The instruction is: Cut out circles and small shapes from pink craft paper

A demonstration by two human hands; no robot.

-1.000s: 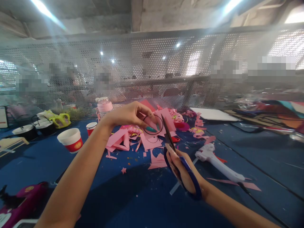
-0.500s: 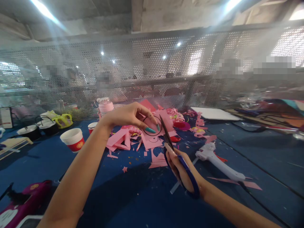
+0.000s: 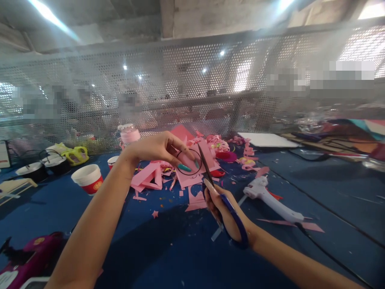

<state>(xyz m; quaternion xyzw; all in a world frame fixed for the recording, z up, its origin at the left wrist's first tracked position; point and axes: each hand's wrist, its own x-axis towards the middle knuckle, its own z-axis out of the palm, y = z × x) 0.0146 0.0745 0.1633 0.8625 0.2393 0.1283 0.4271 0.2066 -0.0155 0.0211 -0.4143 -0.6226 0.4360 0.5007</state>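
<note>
My left hand, with long green nails, pinches a round pink paper piece marked with a dark circular outline. My right hand has its fingers through the blue handles of a pair of scissors. The blades point up and away, just at the right edge of the paper circle; they look nearly closed, and whether they touch the paper I cannot tell. Below and behind lie pink paper sheets and offcuts. A small pink paper star rests on the blue table.
A white glue gun with a black cable lies right of my right hand. Left stand paper cups, a pink-lidded bottle and a yellow object. A purple device sits at front left. A white board lies at the back.
The view has shifted slightly, so everything sits a little further left. Both hands keep nearly the same pose, with the scissors still beside the paper circle's right edge.
</note>
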